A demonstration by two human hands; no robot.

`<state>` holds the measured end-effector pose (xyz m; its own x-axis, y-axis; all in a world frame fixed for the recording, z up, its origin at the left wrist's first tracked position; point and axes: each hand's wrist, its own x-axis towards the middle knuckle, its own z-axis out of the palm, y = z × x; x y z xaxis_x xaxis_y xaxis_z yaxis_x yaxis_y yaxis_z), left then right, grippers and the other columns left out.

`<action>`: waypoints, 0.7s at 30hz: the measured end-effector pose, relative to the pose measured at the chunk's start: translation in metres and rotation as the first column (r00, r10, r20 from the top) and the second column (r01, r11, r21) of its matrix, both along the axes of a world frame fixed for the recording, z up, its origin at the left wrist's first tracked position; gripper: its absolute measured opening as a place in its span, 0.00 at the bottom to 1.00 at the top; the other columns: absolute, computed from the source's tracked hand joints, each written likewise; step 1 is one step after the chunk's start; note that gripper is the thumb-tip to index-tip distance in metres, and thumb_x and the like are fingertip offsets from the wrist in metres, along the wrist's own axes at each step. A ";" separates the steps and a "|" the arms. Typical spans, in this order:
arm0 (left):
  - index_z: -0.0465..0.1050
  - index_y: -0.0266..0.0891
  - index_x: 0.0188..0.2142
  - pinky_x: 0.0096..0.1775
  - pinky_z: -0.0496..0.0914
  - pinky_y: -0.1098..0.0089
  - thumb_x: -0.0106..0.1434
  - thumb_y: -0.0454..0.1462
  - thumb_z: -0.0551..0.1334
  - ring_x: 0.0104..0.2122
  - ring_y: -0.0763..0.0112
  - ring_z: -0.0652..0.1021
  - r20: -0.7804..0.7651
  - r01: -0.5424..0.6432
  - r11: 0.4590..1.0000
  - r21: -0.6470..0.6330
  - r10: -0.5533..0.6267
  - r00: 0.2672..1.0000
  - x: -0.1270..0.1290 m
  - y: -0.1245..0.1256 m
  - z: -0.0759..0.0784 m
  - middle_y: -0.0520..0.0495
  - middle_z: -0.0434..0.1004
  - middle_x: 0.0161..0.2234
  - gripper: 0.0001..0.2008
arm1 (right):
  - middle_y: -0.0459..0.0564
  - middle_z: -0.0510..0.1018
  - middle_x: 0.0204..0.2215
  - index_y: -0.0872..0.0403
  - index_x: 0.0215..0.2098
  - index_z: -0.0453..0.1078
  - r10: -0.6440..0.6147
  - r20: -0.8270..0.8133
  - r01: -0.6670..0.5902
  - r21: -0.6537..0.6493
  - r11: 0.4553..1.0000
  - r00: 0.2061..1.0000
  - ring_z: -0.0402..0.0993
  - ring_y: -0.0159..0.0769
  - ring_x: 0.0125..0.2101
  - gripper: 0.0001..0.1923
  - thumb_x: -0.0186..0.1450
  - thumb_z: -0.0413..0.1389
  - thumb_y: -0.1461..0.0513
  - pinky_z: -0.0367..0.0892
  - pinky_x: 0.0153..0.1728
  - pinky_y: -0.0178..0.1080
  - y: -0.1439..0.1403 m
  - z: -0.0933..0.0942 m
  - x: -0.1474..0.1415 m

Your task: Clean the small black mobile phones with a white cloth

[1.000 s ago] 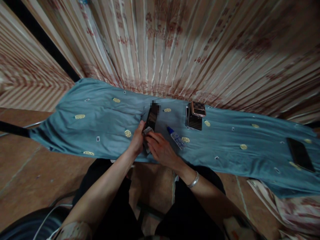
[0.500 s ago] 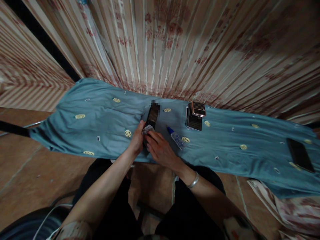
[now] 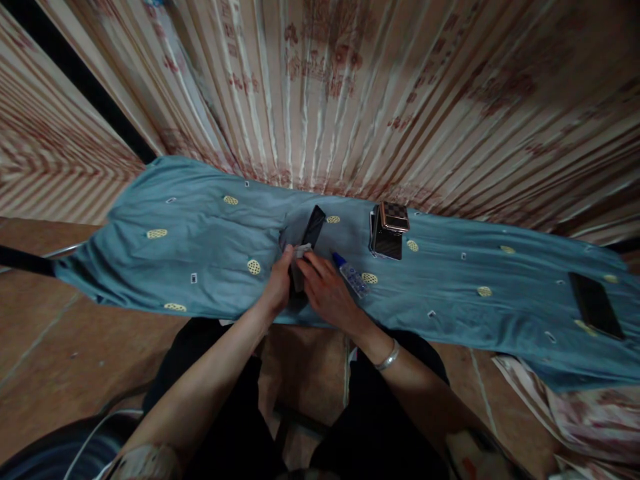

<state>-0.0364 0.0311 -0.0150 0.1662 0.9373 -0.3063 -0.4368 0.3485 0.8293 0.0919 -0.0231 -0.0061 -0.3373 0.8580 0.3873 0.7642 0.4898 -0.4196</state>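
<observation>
So the thing being handled is a dark, glossy slab (image 3: 314,227), phone-like in shape, sitting tilted over the middle of the table, far end sticking out past the fingers. A small crumpled-looking grey piece (image 3: 303,251) is right at its near end, between the two hands. Left hand (image 3: 280,283) has its thumb against the grey piece, but the other fingers are hidden, so I can't tell how firmly it's clamped on anything. Right hand (image 3: 327,293) has bent fingers touching the same spot; can't tell if they're pinching or just resting.

My advice: let the left hand do the steadying and the right fingertips do the fine work — light, even pressure, since slick surfaces probably slide easily. I'd also brace against the table, as that soft cover likely shifts.

Just beside the right hand lies a clear plastic bottle (image 3: 354,280) with a tapered blue cap (image 3: 339,259). Further right there's a stack of shiny flat slabs (image 3: 388,245) with a checked, metallic-edged piece (image 3: 395,217) on top. It's all on a wrinkled blue-green cloth (image 3: 210,233) with yellow prints, and another black rectangular slab (image 3: 596,305) lies well apart, far right. Behind — a pleated, patterned curtain (image 3: 350,113).
</observation>
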 end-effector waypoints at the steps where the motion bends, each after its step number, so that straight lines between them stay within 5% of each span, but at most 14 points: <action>1: 0.80 0.37 0.37 0.44 0.73 0.69 0.61 0.56 0.67 0.43 0.63 0.82 -0.018 -0.010 1.000 0.025 0.010 1.000 0.002 -0.001 -0.002 0.47 0.83 0.33 0.23 | 0.67 0.70 0.64 0.60 0.67 0.65 -0.018 0.003 0.018 -0.001 1.000 1.000 0.68 0.51 0.63 0.24 0.73 0.47 0.68 0.68 0.64 0.58 0.001 0.001 0.002; 8: 0.81 0.36 0.38 0.47 0.72 0.69 0.62 0.54 0.66 0.44 0.64 0.81 0.001 -0.014 1.000 0.025 0.014 1.000 0.002 -0.001 -0.004 0.46 0.84 0.34 0.23 | 0.65 0.74 0.60 0.59 0.62 0.69 -0.029 0.029 0.028 0.030 0.999 0.999 0.72 0.50 0.59 0.21 0.74 0.46 0.68 0.71 0.61 0.56 -0.001 0.000 -0.006; 13: 0.79 0.38 0.38 0.36 0.71 0.74 0.66 0.51 0.65 0.29 0.74 0.77 0.036 -0.031 0.997 -0.073 0.034 0.999 -0.002 0.004 0.008 0.53 0.78 0.28 0.18 | 0.66 0.74 0.59 0.61 0.58 0.71 -0.012 0.062 0.008 0.058 0.998 0.998 0.73 0.49 0.57 0.18 0.74 0.47 0.69 0.74 0.58 0.52 -0.011 -0.004 -0.017; 21: 0.78 0.39 0.37 0.23 0.64 0.73 0.74 0.50 0.52 0.19 0.73 0.71 0.098 -0.008 0.974 -0.224 0.031 0.995 -0.005 0.004 0.028 0.52 0.74 0.21 0.22 | 0.63 0.77 0.57 0.58 0.57 0.70 0.109 0.116 -0.123 0.119 0.985 0.987 0.74 0.47 0.57 0.17 0.74 0.47 0.69 0.74 0.57 0.49 -0.016 -0.011 -0.014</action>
<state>-0.0418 0.0353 0.0126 0.1891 0.8503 -0.4912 -0.5220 0.5107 0.6832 0.0779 -0.0392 -0.0175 -0.4773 0.7576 0.4453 0.7368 0.6211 -0.2671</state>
